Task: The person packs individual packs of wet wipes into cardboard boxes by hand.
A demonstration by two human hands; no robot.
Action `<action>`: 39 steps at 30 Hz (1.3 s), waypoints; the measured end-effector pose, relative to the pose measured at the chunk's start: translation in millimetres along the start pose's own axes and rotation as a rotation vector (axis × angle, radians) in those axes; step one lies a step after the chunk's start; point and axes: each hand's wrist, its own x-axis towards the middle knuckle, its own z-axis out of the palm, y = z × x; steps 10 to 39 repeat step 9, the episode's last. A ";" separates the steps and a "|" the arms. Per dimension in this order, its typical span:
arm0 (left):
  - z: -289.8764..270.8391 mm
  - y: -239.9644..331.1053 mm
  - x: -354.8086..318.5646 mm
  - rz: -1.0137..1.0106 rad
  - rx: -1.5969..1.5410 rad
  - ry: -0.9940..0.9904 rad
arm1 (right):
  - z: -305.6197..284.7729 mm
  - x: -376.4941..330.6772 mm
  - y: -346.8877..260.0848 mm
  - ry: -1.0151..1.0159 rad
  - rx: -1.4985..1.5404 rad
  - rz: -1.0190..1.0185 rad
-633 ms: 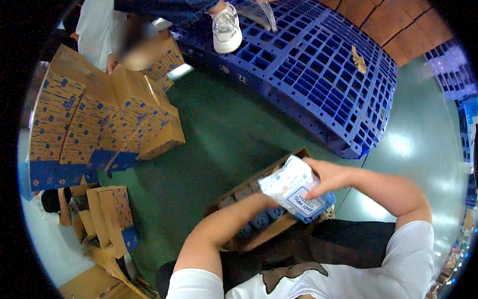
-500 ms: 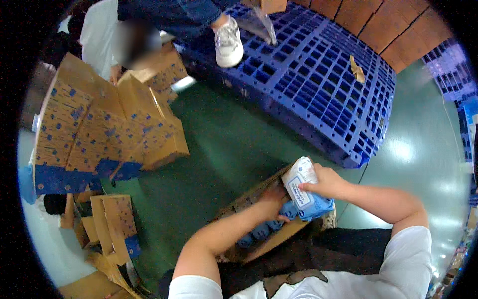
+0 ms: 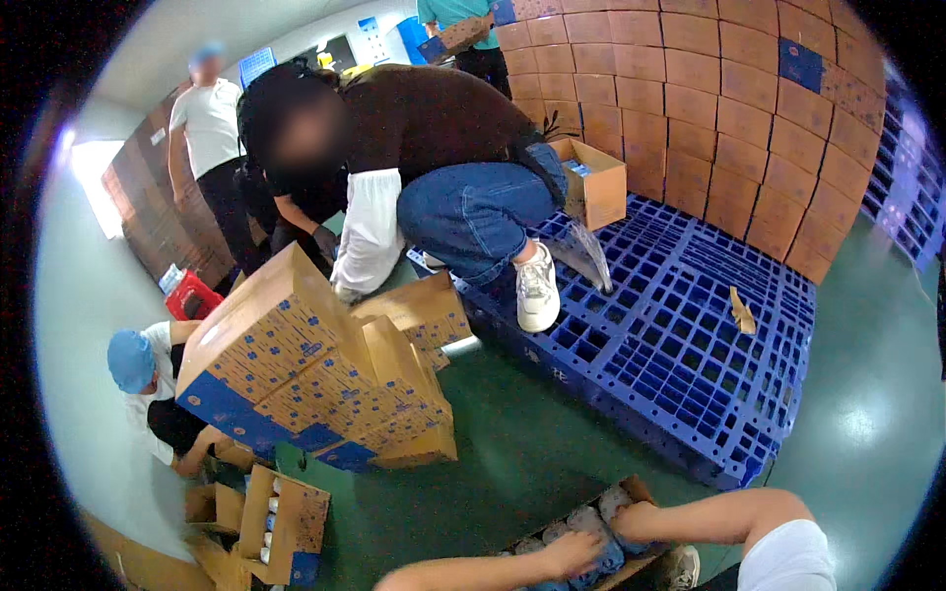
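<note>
An open cardboard carton [image 3: 639,487] on the floor in front of me holds a row of blue-grey soft packs of wipes [image 3: 585,518]. My right hand [image 3: 636,522] reaches into the carton's right end, its fingers closed on a pack and partly hidden. Just left of it, my left hand [image 3: 576,554] rests on the packs with its fingers bent downward; their tips are hidden, and I cannot tell whether they grip one. The near part of the carton is cut off by the lower picture edge.
A blue plastic pallet [image 3: 680,325] lies ahead, bearing an open carton [image 3: 603,187] and a cardboard scrap [image 3: 741,311]. Behind it rises a wall of cartons [image 3: 690,118]. A crouching person [image 3: 443,118] is near stacked cartons [image 3: 325,384] at left. Another open carton [image 3: 296,522] holds packs.
The white-and-blue pack of wipes in my right hand has gone down into the carton. My view has tilted up, so hands and carton sit lower and more people show.
</note>
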 end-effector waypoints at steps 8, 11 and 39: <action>-12.0 38.1 -215.9 -1.375 -0.160 0.225 | -18.2 -57.0 32.3 -0.082 0.779 0.477; -7.0 37.1 -210.5 -1.372 -0.168 0.208 | -10.4 -61.3 35.3 -0.093 0.792 0.485; -7.0 37.1 -210.5 -1.372 -0.168 0.208 | -10.4 -61.3 35.3 -0.093 0.792 0.485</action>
